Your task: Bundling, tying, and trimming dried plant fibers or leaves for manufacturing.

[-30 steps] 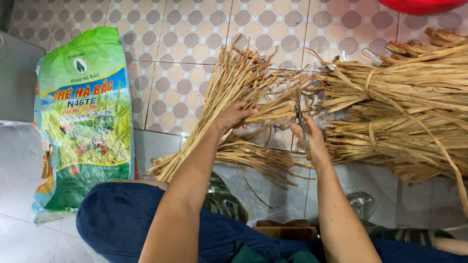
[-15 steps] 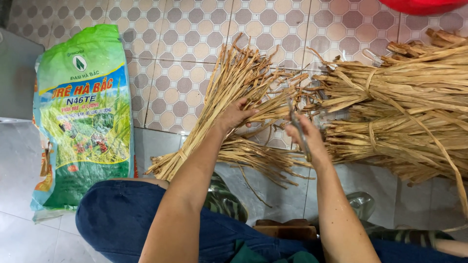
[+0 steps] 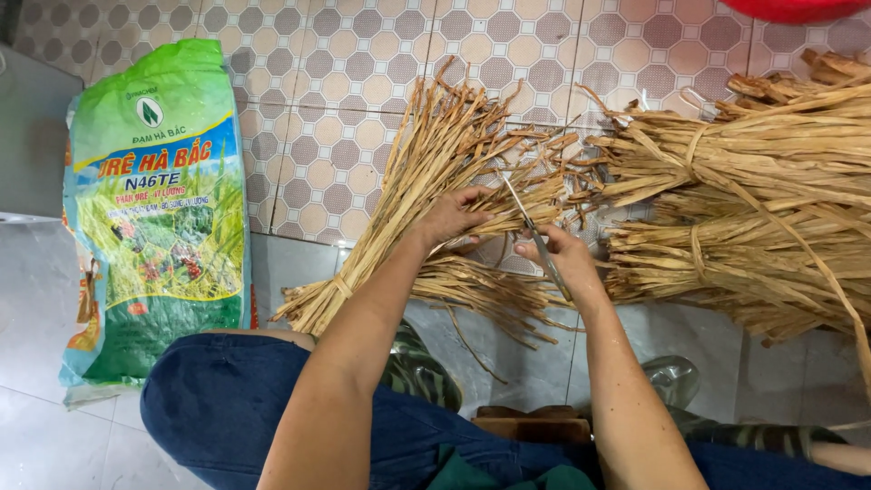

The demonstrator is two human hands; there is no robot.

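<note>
My left hand (image 3: 454,218) grips a few dry straw-coloured strips pulled from the loose bundle (image 3: 426,172) that leans against the tiled wall. In my right hand (image 3: 564,259) is a thin metal blade (image 3: 529,227), its tip pointing up-left and laid across those strips just right of my left fingers. A second, smaller bunch of strips (image 3: 481,290) lies on the floor under both hands.
Tied sheaves of the same dry strips (image 3: 753,209) are stacked to the right. A green printed sack (image 3: 154,218) stands at the left. My knees in dark blue trousers (image 3: 236,408) fill the bottom, with a wooden stool edge (image 3: 531,422) between them. A red basin rim (image 3: 798,9) shows top right.
My right hand has shifted left and turned, so the blade now points up-left across the strips. My left hand keeps its hold on the strips.
</note>
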